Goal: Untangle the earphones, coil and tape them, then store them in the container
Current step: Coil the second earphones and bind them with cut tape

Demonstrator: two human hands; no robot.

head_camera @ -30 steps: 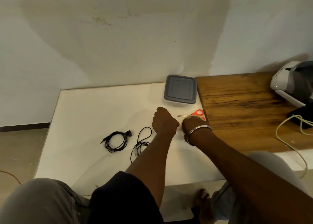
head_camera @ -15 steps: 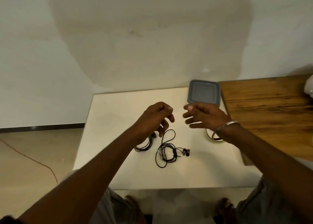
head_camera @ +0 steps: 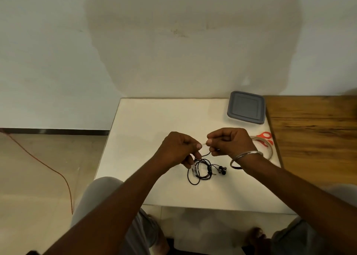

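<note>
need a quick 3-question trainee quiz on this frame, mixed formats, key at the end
1. True or false: the gray container stands with its lid off.
2. Where do the red scissors lie? A) on the floor B) to the right of the right hand, near the wooden table C) on top of the container
3. Fill in: the left hand and the right hand both pinch the black cable of the ____.

Key: 1 false, the lid is on. 2 B. 3 earphones, most of the tangle lying on the white table below the hands.
</note>
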